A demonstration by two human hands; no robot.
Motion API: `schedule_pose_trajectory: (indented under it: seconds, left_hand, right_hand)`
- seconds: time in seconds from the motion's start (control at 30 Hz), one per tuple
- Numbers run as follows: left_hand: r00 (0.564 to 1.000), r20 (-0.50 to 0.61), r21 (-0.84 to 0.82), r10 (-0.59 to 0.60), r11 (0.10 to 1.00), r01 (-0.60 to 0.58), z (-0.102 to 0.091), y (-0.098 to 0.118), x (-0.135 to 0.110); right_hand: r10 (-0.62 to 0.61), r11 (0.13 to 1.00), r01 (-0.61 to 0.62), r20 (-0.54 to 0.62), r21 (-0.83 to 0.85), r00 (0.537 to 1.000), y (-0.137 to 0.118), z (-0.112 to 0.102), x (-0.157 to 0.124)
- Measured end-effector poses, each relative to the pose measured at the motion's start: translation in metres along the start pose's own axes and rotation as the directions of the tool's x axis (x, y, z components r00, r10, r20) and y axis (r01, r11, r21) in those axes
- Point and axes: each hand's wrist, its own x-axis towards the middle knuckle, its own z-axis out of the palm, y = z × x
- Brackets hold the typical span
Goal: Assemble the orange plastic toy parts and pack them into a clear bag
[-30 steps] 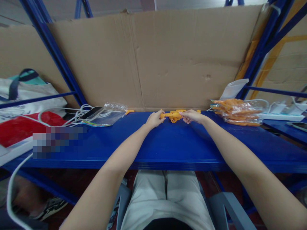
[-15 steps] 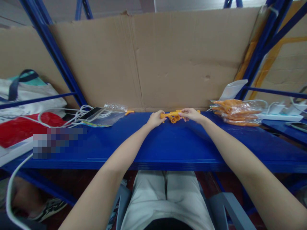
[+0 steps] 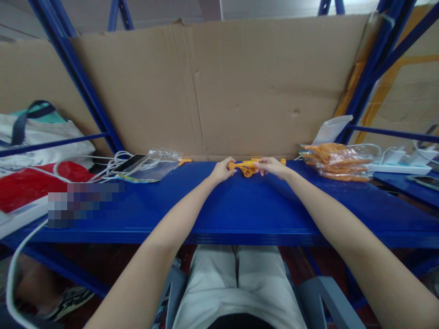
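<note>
Near the back of the blue table, my left hand [image 3: 223, 169] is closed around one end of an orange plastic piece [image 3: 232, 166]. The fingers of my right hand [image 3: 271, 167] pinch an orange part at the right end of the same row. Between the hands lie several orange tube-like pieces [image 3: 248, 172], one with its round open end facing me. Another orange bit [image 3: 283, 161] shows just behind my right hand. The pieces overlap, and my fingers partly hide them, so their exact shape and whether they are joined cannot be made out.
Bagged orange parts [image 3: 338, 160] lie to the right, beside a white power strip [image 3: 401, 168]. On the left are a phone [image 3: 131, 162], white cables [image 3: 103, 171], a clear plastic bag [image 3: 151, 170] and a small orange piece [image 3: 185, 161]. A cardboard sheet [image 3: 247, 91] stands behind the table.
My right hand has shifted very slightly left, and a bit more of the orange piece behind it shows. My left hand stays at the same spot, still holding its end.
</note>
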Motion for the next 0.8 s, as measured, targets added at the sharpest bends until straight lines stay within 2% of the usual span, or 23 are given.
schedule_pose_trajectory:
  seconds: [0.2, 0.43, 0.7, 0.8]
  left_hand:
    - [1.000, -0.008, 0.094, -0.011, 0.995, 0.011, -0.0012, 0.0006, 0.0007]
    - [0.975, -0.115, 0.250, 0.192, 0.955, -0.158, -0.0030, -0.0052, 0.0037]
    - [0.917, -0.180, 0.332, 0.355, 0.900, -0.283, -0.0017, -0.0069, 0.0030]
    - [0.909, -0.210, 0.294, 0.359, 0.910, -0.292, -0.0017, -0.0058, 0.0039]
  right_hand:
    - [-0.042, 0.999, 0.042, 0.001, 0.013, 0.999, -0.0020, 0.0042, 0.0003]
    - [-0.142, 0.986, 0.144, -0.029, 0.088, 0.989, 0.0004, 0.0049, 0.0032]
    - [-0.082, 0.981, 0.086, -0.032, 0.173, 0.996, 0.0048, 0.0037, 0.0043]
    - [-0.044, 0.976, 0.054, -0.050, 0.210, 0.998, 0.0037, 0.0064, 0.0047]
